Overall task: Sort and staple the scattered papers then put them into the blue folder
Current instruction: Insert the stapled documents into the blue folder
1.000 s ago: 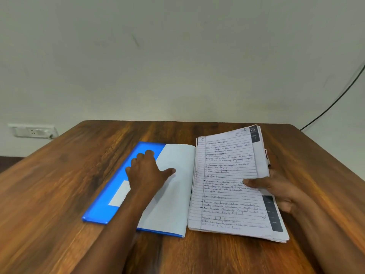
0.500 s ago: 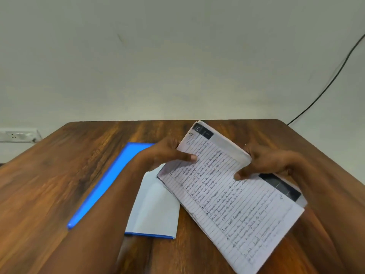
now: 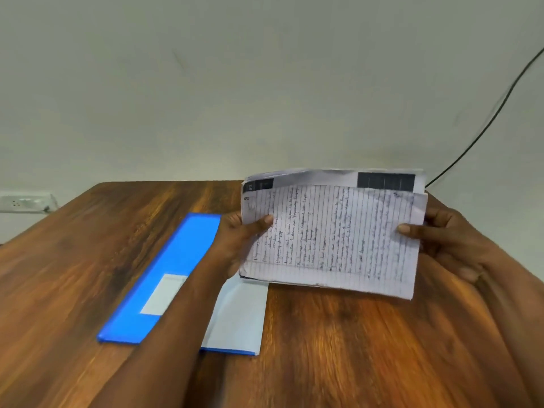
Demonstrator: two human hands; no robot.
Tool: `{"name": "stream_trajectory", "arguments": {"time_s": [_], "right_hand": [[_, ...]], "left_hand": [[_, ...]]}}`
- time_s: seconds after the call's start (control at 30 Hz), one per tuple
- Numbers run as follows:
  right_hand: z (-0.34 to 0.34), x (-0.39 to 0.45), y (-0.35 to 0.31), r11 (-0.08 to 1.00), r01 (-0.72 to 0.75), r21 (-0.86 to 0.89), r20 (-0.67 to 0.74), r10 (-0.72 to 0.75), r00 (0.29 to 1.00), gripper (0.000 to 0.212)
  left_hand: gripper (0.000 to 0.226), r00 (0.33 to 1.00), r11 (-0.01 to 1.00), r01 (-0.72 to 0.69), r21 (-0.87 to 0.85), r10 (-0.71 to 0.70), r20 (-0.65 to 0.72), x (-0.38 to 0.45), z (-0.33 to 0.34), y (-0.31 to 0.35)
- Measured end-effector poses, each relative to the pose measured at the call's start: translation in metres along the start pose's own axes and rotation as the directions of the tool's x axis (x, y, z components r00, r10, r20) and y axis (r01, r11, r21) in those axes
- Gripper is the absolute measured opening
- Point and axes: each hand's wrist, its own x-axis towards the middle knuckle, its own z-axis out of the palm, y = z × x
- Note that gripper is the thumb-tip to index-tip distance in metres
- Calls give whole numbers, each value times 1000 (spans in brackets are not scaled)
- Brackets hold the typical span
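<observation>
One stack of handwritten lined papers [image 3: 332, 234], two hands.
Left hand [image 3: 238, 240] and right hand [image 3: 450, 240] each grip one stack edge above one open blue plastic folder [image 3: 176, 260].

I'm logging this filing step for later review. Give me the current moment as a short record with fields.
papers: stack of handwritten lined sheets, held up above the table, turned sideways
left hand: grips the stack's left edge, thumb on the front
right hand: grips the stack's right edge
blue folder: lying open on the table, pale inner flap showing, no papers inside
table: wooden
stapler: not in view
</observation>
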Motion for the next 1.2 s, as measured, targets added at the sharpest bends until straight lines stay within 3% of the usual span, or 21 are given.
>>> {"name": "stream_trajectory", "arguments": {"time_s": [0.07,0.17,0.27,0.43,0.7,0.87,0.97,1.03,1.13,1.2], "right_hand": [[8,-4,14,995,46,86,-72,-40,997,39],[12,-7,24,991,111,70,-136,-101,986,42],[2,-3,31,987,119,109,-178,-98,979,48],[1,-13,48,994,101,41,-269,-86,959,43],[4,-12,56,989,101,110,-294,-65,954,46],[0,-8,59,992,60,110,-231,-33,972,56],[-12,-9,48,993,48,112,-184,-26,983,43],[-24,-11,38,983,62,173,-127,-40,991,34],[-35,-16,15,961,55,271,-69,-38,997,47],[-41,-16,-5,985,-14,172,30,9,1000,58]], "left_hand": [[18,999,1000,-6,7,6,-34,-3,15,-8],[21,997,998,-37,44,40,-59,-5,35,-18],[31,996,998,-62,19,63,-60,-5,46,-23],[30,999,994,-47,97,50,-22,-7,51,-40],[44,1000,992,-27,126,27,-3,-5,48,-46],[40,1000,990,-18,140,17,6,-4,46,-48],[33,1000,987,2,158,-6,27,1,42,-37],[26,998,960,38,279,-48,30,7,37,-23],[33,980,914,72,399,-140,143,12,26,2],[43,956,893,63,445,-182,230,14,20,17]]}}
